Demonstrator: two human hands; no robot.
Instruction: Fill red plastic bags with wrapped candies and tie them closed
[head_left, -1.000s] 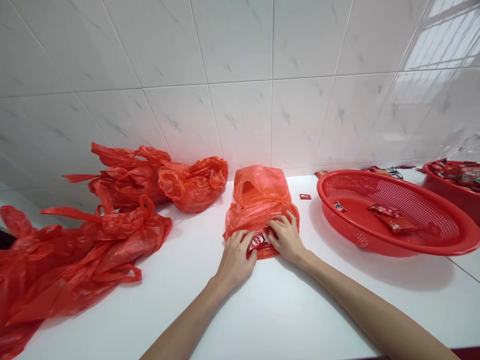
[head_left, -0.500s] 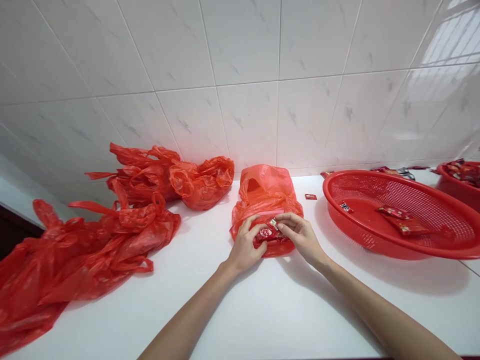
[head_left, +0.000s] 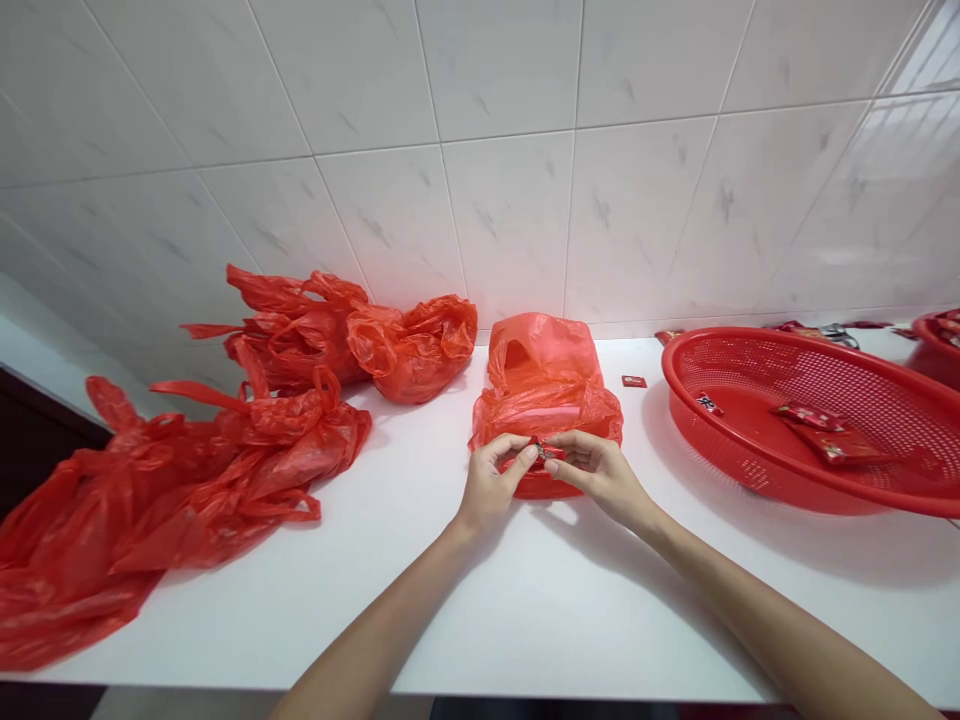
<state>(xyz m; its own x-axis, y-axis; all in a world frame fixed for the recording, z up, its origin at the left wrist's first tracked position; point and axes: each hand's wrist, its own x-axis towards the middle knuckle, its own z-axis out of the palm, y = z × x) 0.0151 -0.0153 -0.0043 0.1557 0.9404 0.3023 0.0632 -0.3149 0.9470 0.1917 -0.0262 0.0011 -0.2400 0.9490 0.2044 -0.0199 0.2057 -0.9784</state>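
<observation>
A small red wrapped packet [head_left: 541, 450] is pinched between both hands, above the mouth of a red plastic bag [head_left: 544, 350]. My left hand [head_left: 491, 483] is closed on the packet's left side, thumb and fingertips together. On its right side my right hand [head_left: 600, 473] grips it the same way. The bag lies on the white table [head_left: 360, 600], its top towards the wall. Whatever lies inside the bag is mostly hidden by my fingers.
Several filled red bags [head_left: 255, 460] stand at the left. On the right a red perforated basket [head_left: 780, 480] holds a few packets [head_left: 840, 440]. A small red card [head_left: 634, 381] lies between bag and basket. The tiled wall [head_left: 502, 200] rises behind.
Both hands have drawn together and now hold the small packet between them, up from the bag's contents. The view has shifted slightly, showing the table's front edge.
</observation>
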